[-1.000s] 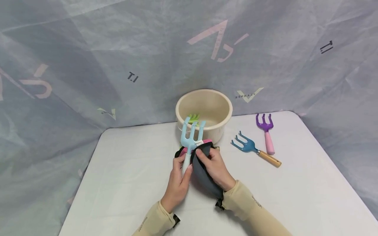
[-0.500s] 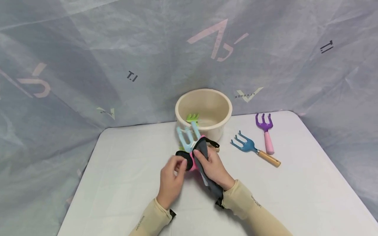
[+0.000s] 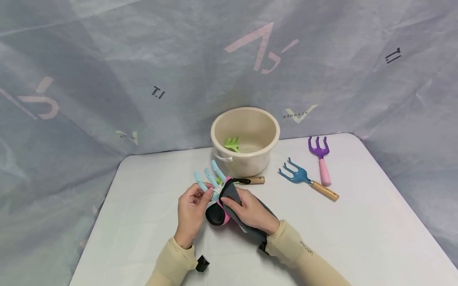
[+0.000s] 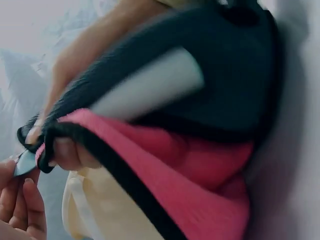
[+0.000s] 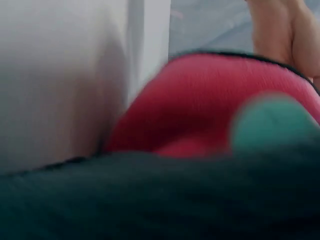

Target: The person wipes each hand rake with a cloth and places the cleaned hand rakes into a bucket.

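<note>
In the head view my left hand [image 3: 193,206] pinches the head of a light blue hand fork [image 3: 201,182], its tines pointing up and left. My right hand [image 3: 250,210] grips the edge of a grey fabric piece [image 3: 262,222] with pink lining and black trim. One black-edged round part [image 3: 216,214] of it hangs below the fork. Up close in the left wrist view, the fork's pale handle [image 4: 150,87] lies against the grey fabric, beside the pink lining [image 4: 190,165]. The right wrist view is mostly filled by the pink lining [image 5: 195,105] and blurred dark fabric.
Behind the hands stands a cream bucket [image 3: 247,165] with a green rake head [image 3: 232,144] inside. A wooden handle [image 3: 257,180] lies before it. To the right are a blue fork with a wooden handle [image 3: 323,190] and a purple fork with a pink handle [image 3: 324,172].
My left hand has let go of the light blue fork's handle, shifted left and taken its head. The fork has tilted and moved left and down; my right hand keeps hold of the fabric.
</note>
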{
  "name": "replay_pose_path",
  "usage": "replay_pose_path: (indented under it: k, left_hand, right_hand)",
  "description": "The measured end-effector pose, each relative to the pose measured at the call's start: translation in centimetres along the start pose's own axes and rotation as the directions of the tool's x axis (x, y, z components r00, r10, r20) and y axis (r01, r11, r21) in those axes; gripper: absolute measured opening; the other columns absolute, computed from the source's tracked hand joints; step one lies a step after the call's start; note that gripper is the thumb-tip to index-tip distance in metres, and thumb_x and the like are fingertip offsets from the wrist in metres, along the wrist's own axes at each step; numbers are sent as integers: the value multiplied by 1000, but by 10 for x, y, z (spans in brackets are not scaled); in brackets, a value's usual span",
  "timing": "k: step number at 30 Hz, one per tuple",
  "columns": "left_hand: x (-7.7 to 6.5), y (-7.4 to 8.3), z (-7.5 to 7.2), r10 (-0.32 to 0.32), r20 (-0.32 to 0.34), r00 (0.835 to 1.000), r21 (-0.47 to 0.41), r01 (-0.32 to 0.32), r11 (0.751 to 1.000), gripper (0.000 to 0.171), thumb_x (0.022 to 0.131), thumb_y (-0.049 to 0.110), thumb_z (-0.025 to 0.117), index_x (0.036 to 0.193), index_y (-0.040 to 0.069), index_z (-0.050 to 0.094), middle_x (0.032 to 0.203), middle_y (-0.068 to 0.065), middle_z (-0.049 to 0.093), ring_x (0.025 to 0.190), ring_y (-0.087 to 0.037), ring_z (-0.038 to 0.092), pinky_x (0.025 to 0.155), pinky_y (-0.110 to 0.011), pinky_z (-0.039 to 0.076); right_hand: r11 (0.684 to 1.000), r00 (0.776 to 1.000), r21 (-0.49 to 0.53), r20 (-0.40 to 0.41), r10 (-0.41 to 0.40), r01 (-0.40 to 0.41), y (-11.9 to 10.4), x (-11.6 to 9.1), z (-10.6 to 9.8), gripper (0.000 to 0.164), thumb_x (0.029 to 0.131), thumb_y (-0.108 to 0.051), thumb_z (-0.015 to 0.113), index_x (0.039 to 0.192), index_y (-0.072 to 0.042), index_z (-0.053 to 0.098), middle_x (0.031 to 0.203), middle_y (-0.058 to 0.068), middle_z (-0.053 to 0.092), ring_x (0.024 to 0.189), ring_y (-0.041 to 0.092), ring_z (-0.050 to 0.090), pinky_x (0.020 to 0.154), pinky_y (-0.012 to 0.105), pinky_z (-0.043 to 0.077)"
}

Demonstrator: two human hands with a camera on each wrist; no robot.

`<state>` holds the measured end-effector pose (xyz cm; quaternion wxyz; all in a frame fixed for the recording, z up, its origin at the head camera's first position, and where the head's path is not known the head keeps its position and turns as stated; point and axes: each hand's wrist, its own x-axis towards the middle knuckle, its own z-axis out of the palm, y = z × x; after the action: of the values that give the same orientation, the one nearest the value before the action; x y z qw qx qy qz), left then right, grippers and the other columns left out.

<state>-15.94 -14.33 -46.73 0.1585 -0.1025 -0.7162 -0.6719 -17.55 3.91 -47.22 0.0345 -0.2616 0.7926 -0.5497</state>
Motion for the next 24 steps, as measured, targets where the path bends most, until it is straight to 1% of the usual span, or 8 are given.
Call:
replay_pose_path:
  k: [5,9,12,14,18,20,22,24]
  left_hand:
    - [3,3,-5,-8,-65,998,21,9,1000,4,90,1,66,93,-1,69,75,-5,67,61,-13,55,58,-15,47]
    - [5,3,-6,-34,-110,993,8,35,999,5,90,-1,66,91,-5,69,73,9,68,59,-14,54,56,-16,48]
    - [6,1,-5,-22,-115,993,-17,20,1000,8,90,1,67,90,-7,69,75,10,71,60,-14,57,57,-15,50]
    - [6,0,-4,-1,-107,994,-41,-3,999,9,90,2,67,90,-7,69,79,10,72,61,-12,58,58,-15,51]
    - [4,1,-6,37,-46,998,-76,-40,996,9,90,1,66,92,-7,69,84,9,72,63,-10,59,57,-15,51]
    - [4,3,-9,54,15,998,-105,-53,993,8,91,-1,65,91,-8,68,85,9,72,64,-10,58,57,-15,50]
    - [3,3,-14,90,93,992,-143,-76,987,7,90,-4,64,89,-9,68,85,10,72,63,-9,58,56,-16,50]
    - [3,2,-18,145,167,975,-194,-111,975,7,90,-7,63,84,-8,68,84,11,72,61,-9,57,54,-18,49]
  right_hand:
    - [992,992,-39,56,-115,118,3,1,-2,8,95,-27,64,97,-19,65,81,-2,63,71,8,56,63,26,49]
    - [946,972,-233,-13,-233,223,6,1,1,13,93,-24,67,100,-14,65,87,0,66,78,7,58,67,30,53]
    - [902,962,-362,-46,-269,235,6,1,4,16,96,-24,62,104,-11,65,90,1,66,81,8,60,70,33,55]
    - [904,968,-367,-40,-249,218,6,1,4,16,99,-25,58,101,-11,65,85,0,66,78,8,59,69,33,54]
    - [981,988,-133,86,-128,139,8,1,-2,24,103,-28,50,95,-11,65,79,-2,63,75,7,57,70,28,51]
    - [993,974,79,206,-99,85,11,0,-6,32,105,-28,45,92,-6,64,76,-1,61,72,7,56,68,24,49]
    - [938,930,346,349,-119,-10,13,-2,-9,40,106,-29,42,91,5,58,75,0,57,68,9,54,67,22,47]
    - [821,862,554,476,-174,-139,15,-4,-10,49,106,-31,43,90,15,49,75,-1,54,64,10,51,64,21,46]
